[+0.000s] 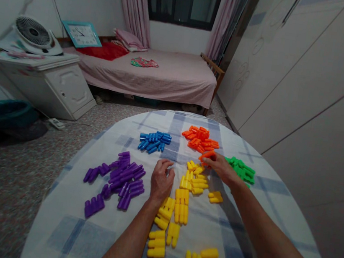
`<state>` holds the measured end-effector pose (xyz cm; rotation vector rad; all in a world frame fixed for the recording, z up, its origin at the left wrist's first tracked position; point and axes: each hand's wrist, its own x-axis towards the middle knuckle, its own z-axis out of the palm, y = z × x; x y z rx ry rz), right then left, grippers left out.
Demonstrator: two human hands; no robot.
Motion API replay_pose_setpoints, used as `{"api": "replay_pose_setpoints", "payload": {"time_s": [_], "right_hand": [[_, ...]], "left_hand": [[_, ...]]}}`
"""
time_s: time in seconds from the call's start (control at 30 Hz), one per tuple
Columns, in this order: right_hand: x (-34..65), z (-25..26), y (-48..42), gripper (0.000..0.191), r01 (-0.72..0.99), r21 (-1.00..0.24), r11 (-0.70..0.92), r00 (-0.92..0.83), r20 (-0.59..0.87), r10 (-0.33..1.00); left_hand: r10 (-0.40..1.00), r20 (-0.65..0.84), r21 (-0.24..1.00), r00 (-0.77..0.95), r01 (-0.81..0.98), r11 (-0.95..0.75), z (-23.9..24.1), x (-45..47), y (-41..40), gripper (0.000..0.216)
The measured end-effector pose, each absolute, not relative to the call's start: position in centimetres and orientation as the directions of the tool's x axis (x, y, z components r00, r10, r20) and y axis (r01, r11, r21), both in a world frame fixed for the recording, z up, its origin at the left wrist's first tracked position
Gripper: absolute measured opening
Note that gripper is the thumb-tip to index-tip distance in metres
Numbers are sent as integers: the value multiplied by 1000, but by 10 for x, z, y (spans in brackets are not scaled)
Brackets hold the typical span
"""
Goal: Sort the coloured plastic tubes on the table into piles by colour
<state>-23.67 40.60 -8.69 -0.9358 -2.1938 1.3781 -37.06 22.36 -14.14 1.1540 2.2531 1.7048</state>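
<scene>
Plastic pieces lie sorted by colour on a round table with a checked cloth (83, 227). My right hand (219, 165) is closed on an orange piece (207, 154), just below the orange pile (200, 139) and beside the green pile (241, 169). My left hand (161, 181) rests on the cloth with its fingers curled under, between the purple pile (121, 177) and the yellow pieces (183, 202). What, if anything, it holds is hidden. A blue pile (154, 140) lies farther back.
Beyond the table stands a bed (166, 75) with a pink cover. A white cabinet (54, 81) carrying a fan (34, 34) stands at the left, with a teal basin (3, 112) on the floor. White wardrobe doors (308, 79) line the right side.
</scene>
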Motion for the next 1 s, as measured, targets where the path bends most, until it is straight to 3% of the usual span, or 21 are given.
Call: {"api": "replay_pose_setpoints", "payload": {"time_s": [0.17, 0.3, 0.4, 0.5, 0.67, 0.77, 1.0], "right_hand": [[-258, -78, 433, 15, 506, -746, 432, -634, 17, 773], [-262, -66, 441, 34, 556, -669, 493, -505, 200, 840], [-236, -62, 407, 48, 493, -605, 625, -519, 372, 769], [-184, -77, 343, 58, 337, -594, 731, -762, 284, 582], [-101, -124, 249, 103, 274, -475, 836, -930, 92, 357], [-97, -141, 231, 100, 279, -407, 870, -927, 122, 354], [-166, -142, 256, 78, 457, -391, 799, -742, 328, 585]], "left_hand": [[609, 349, 858, -712, 504, 98, -140, -371, 223, 23], [611, 346, 857, -712, 506, 103, -140, -371, 223, 23], [606, 351, 855, -714, 508, 102, -140, -370, 223, 23], [606, 353, 856, -712, 508, 99, -141, -370, 223, 23], [615, 355, 850, -704, 518, 101, -142, -372, 223, 23], [620, 367, 844, -694, 528, 92, -142, -373, 223, 23], [725, 248, 777, -642, 579, 247, -135, -375, 217, 23]]}}
